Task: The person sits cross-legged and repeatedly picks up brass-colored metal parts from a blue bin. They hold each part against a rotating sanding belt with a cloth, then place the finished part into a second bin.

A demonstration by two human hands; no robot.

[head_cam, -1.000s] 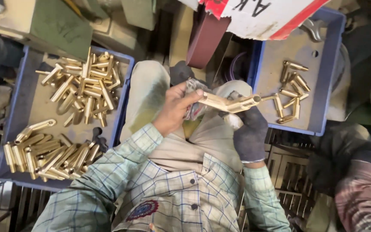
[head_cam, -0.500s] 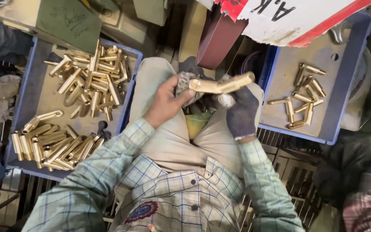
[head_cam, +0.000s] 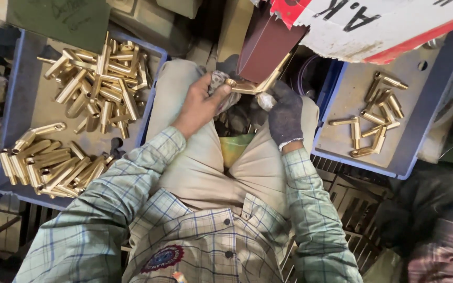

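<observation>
Up close over the lap, both hands grip 1 brass handle (head_cam: pixel 250 86), a bent, polished bar held just above the knees. The bare left hand (head_cam: pixel 200 102) clenches a grey rag (head_cam: pixel 220 86) around the handle's left end, while the dark-gloved right hand (head_cam: pixel 284 112) pinches the right part of the bar near its bend. The handle's upper arm lies against the dark red belt (head_cam: pixel 266 44) that slants down from above. At the person's left, a blue tray (head_cam: pixel 11 105) holds 2 heaps of similar brass pieces (head_cam: pixel 95 84). At the right, another blue tray (head_cam: pixel 420 126) carries a smaller scatter of brass pieces (head_cam: pixel 373 118). A white and red board (head_cam: pixel 384 26) overhangs the right tray.
</observation>
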